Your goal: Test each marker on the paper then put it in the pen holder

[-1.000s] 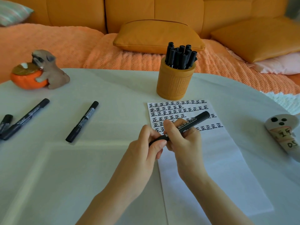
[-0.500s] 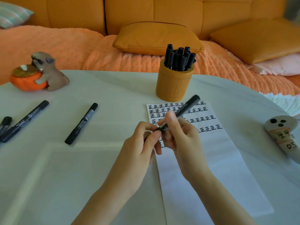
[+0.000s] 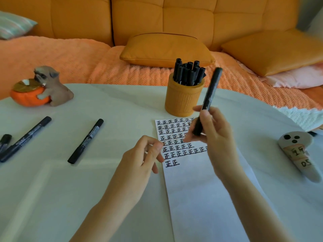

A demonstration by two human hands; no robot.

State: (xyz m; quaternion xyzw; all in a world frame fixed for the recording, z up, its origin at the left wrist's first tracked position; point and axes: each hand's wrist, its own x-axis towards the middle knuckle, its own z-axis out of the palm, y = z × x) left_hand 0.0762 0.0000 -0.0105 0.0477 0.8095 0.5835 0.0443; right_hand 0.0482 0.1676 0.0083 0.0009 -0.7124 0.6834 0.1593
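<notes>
My right hand (image 3: 215, 135) grips a capped black marker (image 3: 208, 96) and holds it almost upright above the paper (image 3: 197, 186), just right of the orange pen holder (image 3: 182, 98). The holder stands behind the paper and is full of several black markers. Rows of black test marks cover the paper's top part. My left hand (image 3: 139, 163) hovers beside the paper's left edge, fingers loosely curled, holding nothing. Loose black markers lie on the table at left: one (image 3: 85, 141) in the middle left, another (image 3: 26, 138) further left, and a third (image 3: 4, 141) at the edge.
A pug and pumpkin figurine (image 3: 42, 86) sits at the far left of the white table (image 3: 108, 105). A grey ghost-shaped object (image 3: 298, 152) lies at the right. An orange sofa with cushions runs behind the table.
My left hand has let go of the marker and dropped back. My right hand has lifted the marker and swung it upright, toward the pen holder.
</notes>
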